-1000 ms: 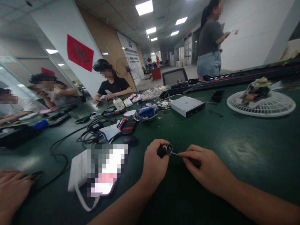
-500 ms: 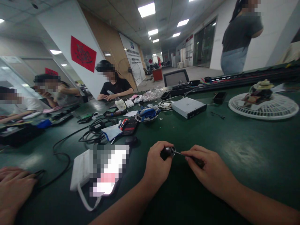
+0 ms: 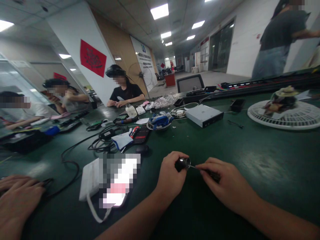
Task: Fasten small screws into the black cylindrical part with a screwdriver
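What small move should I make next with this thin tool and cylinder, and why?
Probably steady the thin metal-shafted tool and seat its tip squarely in the metal end of the dark cylinder: your left hand grips it with that end facing the shaft, and your right hand holds the tool with the tip right there.

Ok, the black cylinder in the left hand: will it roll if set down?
Probably: the black cylinder looks round and the green table mat smooth. Its shiny metal end may be slippery. It seems light, pinched by the left hand.
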